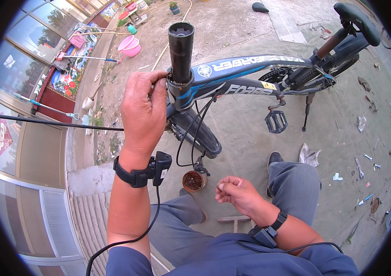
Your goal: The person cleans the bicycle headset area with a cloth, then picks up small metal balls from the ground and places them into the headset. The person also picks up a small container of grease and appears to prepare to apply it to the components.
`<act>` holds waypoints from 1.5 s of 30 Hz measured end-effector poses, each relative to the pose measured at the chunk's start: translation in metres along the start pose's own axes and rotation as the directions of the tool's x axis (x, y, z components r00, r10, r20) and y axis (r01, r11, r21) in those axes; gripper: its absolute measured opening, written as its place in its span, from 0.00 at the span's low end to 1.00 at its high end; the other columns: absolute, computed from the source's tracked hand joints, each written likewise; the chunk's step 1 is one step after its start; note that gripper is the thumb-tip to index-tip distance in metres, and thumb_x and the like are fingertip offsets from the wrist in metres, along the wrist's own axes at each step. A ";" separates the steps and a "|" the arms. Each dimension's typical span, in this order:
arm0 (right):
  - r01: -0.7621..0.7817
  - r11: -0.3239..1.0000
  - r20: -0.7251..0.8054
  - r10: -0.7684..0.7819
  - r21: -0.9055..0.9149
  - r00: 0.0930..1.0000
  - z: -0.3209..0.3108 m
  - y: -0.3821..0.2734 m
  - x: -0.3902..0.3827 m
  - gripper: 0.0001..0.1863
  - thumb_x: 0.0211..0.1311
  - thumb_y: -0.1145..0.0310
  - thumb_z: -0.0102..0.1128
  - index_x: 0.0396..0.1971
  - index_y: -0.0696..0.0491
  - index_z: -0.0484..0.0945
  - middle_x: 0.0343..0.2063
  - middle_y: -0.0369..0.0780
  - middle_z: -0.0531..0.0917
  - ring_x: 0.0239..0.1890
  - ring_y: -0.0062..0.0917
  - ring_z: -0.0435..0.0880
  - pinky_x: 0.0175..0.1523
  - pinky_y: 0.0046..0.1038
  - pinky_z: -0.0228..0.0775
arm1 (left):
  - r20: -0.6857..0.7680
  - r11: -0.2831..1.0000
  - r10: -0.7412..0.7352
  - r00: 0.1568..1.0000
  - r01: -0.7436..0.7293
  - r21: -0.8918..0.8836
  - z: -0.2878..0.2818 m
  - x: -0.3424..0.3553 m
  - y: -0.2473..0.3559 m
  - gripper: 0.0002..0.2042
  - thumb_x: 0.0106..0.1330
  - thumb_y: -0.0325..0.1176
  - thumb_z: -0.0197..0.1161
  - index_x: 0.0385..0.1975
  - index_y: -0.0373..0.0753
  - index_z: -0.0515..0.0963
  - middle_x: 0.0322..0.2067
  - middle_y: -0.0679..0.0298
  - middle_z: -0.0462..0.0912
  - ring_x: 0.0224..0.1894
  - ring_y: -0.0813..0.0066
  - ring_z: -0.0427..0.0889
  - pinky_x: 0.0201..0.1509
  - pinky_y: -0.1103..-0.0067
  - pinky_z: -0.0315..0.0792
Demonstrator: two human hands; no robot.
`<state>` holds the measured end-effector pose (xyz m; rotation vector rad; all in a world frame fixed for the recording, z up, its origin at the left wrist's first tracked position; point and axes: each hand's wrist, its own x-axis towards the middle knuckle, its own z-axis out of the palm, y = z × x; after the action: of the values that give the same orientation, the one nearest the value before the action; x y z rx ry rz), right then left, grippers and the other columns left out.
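Observation:
A dark bicycle frame (246, 89) with blue and white markings stands in front of me, its front end toward me. From its head tube (184, 94) a black steerer tube (180, 53) rises, its top end bare. My left hand (142, 106) is closed, thumb and fingertips pinched at the collar where the two tubes meet; whatever they grip is hidden. My right hand (238, 193) hovers lower down, near my knees, fingers curled and thumb pressed in; I cannot make out anything in it. Loose black cables (184, 146) hang from the frame, with a dark fitting (200, 166) at their end.
A rusty can (193, 181) with dark contents stands on the ground between my feet. Wrenches (359, 167) and small parts lie at the right, near a crumpled cloth (309, 155). A long thin black rod or cable (52, 122) extends left from behind my left wrist. Pink basins (129, 46) stand farther back.

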<state>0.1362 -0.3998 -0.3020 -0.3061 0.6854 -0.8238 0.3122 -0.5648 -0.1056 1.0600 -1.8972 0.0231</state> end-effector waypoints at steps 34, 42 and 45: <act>0.006 1.000 -0.003 -0.006 -0.013 1.000 0.002 0.000 0.000 0.06 0.70 0.69 0.62 0.40 0.55 0.80 0.36 0.38 0.85 0.36 0.24 0.87 0.43 0.25 0.79 | 0.079 0.952 0.229 0.970 -0.240 0.188 -0.007 -0.014 0.003 0.14 0.68 0.19 0.60 0.52 0.39 0.81 0.35 0.56 0.77 0.30 0.61 0.81 0.32 0.72 0.74; 0.007 1.000 -0.004 -0.007 -0.017 1.000 0.001 0.001 0.001 0.07 0.69 0.69 0.62 0.40 0.56 0.80 0.36 0.39 0.85 0.36 0.24 0.86 0.43 0.25 0.79 | 0.107 0.906 0.253 0.961 -0.275 0.322 -0.008 -0.016 -0.001 0.18 0.62 0.21 0.64 0.52 0.43 0.82 0.36 0.61 0.79 0.28 0.63 0.81 0.29 0.71 0.75; 0.012 1.000 -0.007 -0.012 -0.009 1.000 0.000 0.002 0.001 0.09 0.68 0.68 0.63 0.41 0.58 0.82 0.36 0.39 0.85 0.35 0.23 0.86 0.42 0.24 0.80 | 0.126 0.884 0.269 0.955 -0.297 0.362 -0.010 -0.015 -0.001 0.20 0.59 0.21 0.65 0.51 0.45 0.83 0.35 0.63 0.78 0.28 0.65 0.81 0.28 0.71 0.74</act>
<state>0.1379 -0.3995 -0.3034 -0.3155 0.6942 -0.8336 0.3233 -0.5518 -0.1110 1.0301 -2.1540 0.5465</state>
